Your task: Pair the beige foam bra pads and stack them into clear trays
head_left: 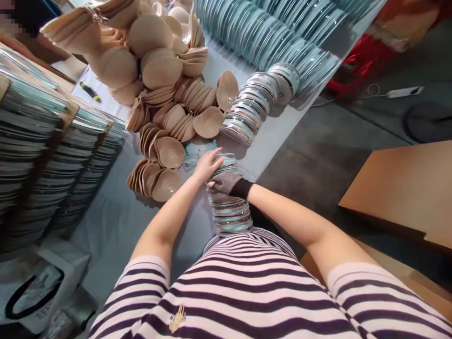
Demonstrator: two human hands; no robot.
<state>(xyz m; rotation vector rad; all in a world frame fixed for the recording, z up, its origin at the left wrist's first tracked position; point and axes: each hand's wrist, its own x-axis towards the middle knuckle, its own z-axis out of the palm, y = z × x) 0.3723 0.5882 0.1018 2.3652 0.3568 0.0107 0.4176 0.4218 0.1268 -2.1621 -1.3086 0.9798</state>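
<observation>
Both hands' fingers clamp a stack of clear packs (229, 207): left hand (206, 165), gloved right hand (226, 182). Beige cups (169, 153) lie just left; another pack row (254, 103) beyond.

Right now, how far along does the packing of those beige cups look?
Done: long rows of filled clear packs and a shorter row lie on the table. In hand: the left hand and gloved right hand rest on a stack of packs against the body. Left: a large heap of loose beige cups, probably much of the job.
</observation>
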